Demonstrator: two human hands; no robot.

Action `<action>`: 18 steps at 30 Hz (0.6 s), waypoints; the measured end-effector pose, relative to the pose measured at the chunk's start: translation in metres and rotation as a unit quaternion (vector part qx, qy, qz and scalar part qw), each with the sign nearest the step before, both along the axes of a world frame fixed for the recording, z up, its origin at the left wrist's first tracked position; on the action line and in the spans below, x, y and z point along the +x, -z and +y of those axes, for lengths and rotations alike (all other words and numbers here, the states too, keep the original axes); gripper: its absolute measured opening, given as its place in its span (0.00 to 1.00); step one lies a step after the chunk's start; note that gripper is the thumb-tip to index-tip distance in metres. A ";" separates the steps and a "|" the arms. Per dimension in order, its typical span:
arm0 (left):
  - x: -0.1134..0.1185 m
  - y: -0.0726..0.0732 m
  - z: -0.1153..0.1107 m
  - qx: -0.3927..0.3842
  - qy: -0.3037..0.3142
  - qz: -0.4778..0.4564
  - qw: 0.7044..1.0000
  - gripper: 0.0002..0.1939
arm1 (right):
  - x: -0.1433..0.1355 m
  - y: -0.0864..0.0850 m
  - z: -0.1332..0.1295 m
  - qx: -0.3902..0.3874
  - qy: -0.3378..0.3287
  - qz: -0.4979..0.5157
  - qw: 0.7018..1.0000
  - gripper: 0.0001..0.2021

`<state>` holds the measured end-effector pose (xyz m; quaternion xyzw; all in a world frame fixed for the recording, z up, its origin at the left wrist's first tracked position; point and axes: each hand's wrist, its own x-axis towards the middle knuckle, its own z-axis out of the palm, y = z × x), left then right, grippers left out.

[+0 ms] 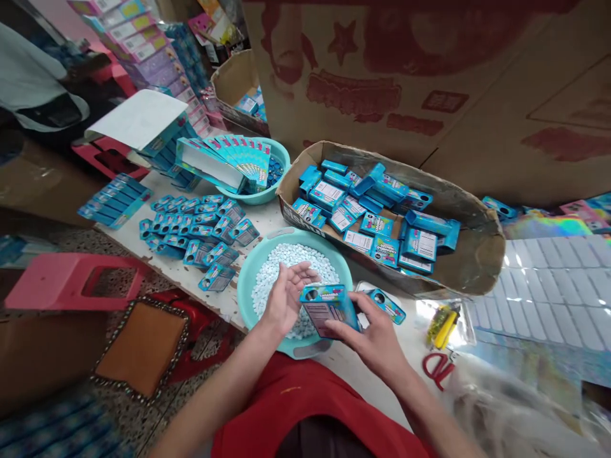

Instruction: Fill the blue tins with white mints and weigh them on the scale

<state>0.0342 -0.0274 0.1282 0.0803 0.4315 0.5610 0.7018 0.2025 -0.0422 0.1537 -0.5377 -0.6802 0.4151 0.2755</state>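
Note:
My right hand (pixel 375 334) grips a small blue candy box (pixel 329 308) by its right side, over the near part of a turquoise basin (pixel 247 280). The box has a round hole in its top and printed text on its face. To its left, my left hand (pixel 289 296) is palm up with the fingers loosely curled and apart, above the basin; no object shows in it. Small pale candies (pixel 274 267) fill the basin. Another blue box (pixel 389 306) lies on a white tray just right of my right hand.
A cut-down carton (pixel 458 273) of blue boxes stands behind the basin. Rows of similar boxes (pixel 191 222) sit at left. Behind them is a second basin (pixel 281 191) with fanned cards. Red-handled scissors (pixel 436 369) and a yellow-handled tool (pixel 445 329) lie at right. Pink stools stand at left.

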 end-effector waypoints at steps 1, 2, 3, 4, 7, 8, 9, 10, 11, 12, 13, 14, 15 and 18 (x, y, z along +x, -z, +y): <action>-0.001 0.003 0.004 -0.028 -0.005 -0.017 0.999 0.27 | 0.000 0.003 0.001 -0.001 -0.003 -0.023 1.000 0.17; -0.001 0.006 0.007 -0.057 -0.005 -0.027 0.998 0.25 | 0.000 0.006 0.001 -0.006 -0.004 -0.043 0.999 0.17; 0.000 0.010 0.009 -0.082 -0.004 -0.034 0.996 0.22 | 0.000 0.008 0.001 -0.013 -0.005 -0.058 0.998 0.18; 0.001 0.014 0.010 -0.103 -0.003 -0.041 0.994 0.19 | 0.001 0.011 0.000 -0.021 -0.005 -0.066 0.998 0.18; 0.005 0.022 0.007 -0.112 0.001 -0.059 0.992 0.15 | 0.004 0.012 -0.004 -0.039 -0.002 -0.057 0.998 0.18; 0.006 0.023 0.006 -0.105 0.002 -0.059 0.993 0.15 | 0.005 0.013 -0.006 -0.043 0.001 -0.054 0.998 0.18; 0.008 0.023 0.005 -0.102 0.004 -0.055 0.993 0.15 | 0.006 0.013 -0.007 -0.048 0.007 -0.054 0.997 0.18; 0.009 0.024 0.004 -0.101 0.005 -0.048 0.994 0.14 | 0.006 0.014 -0.008 -0.054 0.013 -0.055 0.997 0.19; 0.010 0.024 0.003 -0.102 0.007 -0.041 0.994 0.13 | 0.007 0.016 -0.010 -0.063 0.019 -0.055 0.996 0.19; 0.011 0.024 0.002 -0.104 0.010 -0.036 0.994 0.13 | 0.008 0.018 -0.011 -0.074 0.025 -0.054 0.995 0.19; 0.011 0.025 0.002 -0.106 0.012 -0.035 0.994 0.12 | 0.009 0.020 -0.012 -0.085 0.030 -0.050 0.995 0.19; 0.012 0.025 0.002 -0.104 0.012 -0.038 0.994 0.12 | 0.010 0.021 -0.012 -0.097 0.035 -0.044 0.994 0.20; 0.012 0.026 0.002 -0.101 0.009 -0.041 0.994 0.11 | 0.011 0.022 -0.013 -0.109 0.039 -0.035 0.993 0.20; 0.011 0.027 0.003 -0.101 -0.005 -0.039 0.994 0.10 | 0.014 0.022 -0.015 -0.142 0.053 0.001 0.988 0.20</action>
